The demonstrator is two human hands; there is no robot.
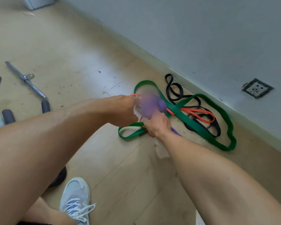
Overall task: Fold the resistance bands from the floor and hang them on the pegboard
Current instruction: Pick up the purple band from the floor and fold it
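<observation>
A tangle of resistance bands lies on the wooden floor by the wall: a wide green band, a black band and an orange band. Both my hands work a purple band just above the pile; it is blurred by motion. My right hand grips the purple band, whose tail trails out beneath the hand. My left hand is beside it, its fingers at the blurred purple loop; the hold itself is hidden. No pegboard is in view.
A metal bar with dark grips and other gym gear lie on the floor at the left. My shoe is at the bottom. A grey wall with a socket runs along the right.
</observation>
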